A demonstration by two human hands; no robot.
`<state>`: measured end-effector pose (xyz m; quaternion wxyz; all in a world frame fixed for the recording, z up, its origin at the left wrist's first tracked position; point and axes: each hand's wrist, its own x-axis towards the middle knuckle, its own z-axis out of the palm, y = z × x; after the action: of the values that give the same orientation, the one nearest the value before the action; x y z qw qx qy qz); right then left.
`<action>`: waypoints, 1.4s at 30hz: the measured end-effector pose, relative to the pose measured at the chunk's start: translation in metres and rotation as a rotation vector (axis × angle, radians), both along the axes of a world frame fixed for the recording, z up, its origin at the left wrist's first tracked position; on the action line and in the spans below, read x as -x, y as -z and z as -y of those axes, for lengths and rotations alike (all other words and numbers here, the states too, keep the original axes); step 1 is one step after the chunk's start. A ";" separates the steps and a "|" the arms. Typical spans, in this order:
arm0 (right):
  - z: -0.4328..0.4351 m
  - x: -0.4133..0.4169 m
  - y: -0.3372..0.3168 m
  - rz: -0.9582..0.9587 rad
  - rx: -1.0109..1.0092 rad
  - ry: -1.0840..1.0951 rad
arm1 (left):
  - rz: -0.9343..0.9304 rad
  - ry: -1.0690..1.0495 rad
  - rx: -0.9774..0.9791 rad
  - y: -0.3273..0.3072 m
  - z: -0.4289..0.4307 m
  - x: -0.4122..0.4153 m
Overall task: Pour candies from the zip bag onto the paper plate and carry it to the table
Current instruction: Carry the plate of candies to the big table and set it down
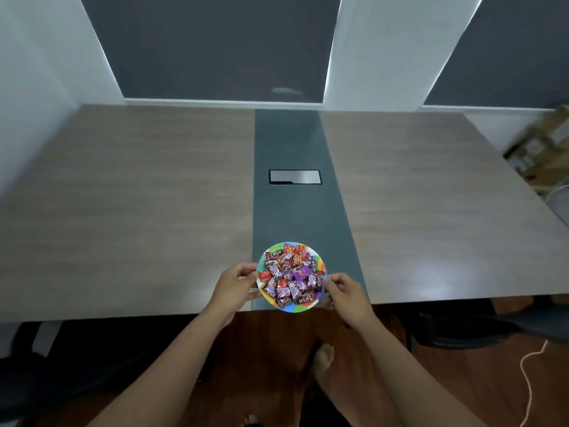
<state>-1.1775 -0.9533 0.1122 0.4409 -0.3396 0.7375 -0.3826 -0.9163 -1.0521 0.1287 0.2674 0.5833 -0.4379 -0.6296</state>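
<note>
Nearest the camera, a bare foot (323,362) stands on the dark wood floor (277,349), with a thin cord (528,383) trailing at 4 o'clock. Just beyond, both forearms reach forward to the near table edge. The left hand (235,283) pinches the paper plate (291,307) at its 9 o'clock rim, thumb on top; the right hand (346,292) grips the rim at 4 o'clock. The plate, with a multicoloured border, sits over the table's (138,195) near edge on the dark centre strip (292,211) and is heaped with wrapped candies (291,277) in red, purple and brown. Farther along the strip, at 12 o'clock, lies a closed rectangular cable hatch (295,176). Blurred cardboard boxes (545,146) sit at 2 o'clock.
</note>
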 end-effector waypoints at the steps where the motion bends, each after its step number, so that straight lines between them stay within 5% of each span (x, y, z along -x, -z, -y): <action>1: 0.013 0.008 0.002 0.009 0.004 0.002 | -0.004 -0.008 0.000 0.002 0.012 0.008; 19: 0.235 0.168 0.014 0.016 -0.026 -0.136 | 0.018 -0.162 -0.032 0.004 0.190 0.157; 42: 0.458 0.219 0.090 0.036 -0.168 -0.155 | 0.131 -0.144 -0.142 0.080 0.426 0.219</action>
<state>-1.3965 -1.4108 0.0222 0.5090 -0.3505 0.7306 -0.2904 -1.1352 -1.4784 0.0483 0.2406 0.6707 -0.3657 -0.5988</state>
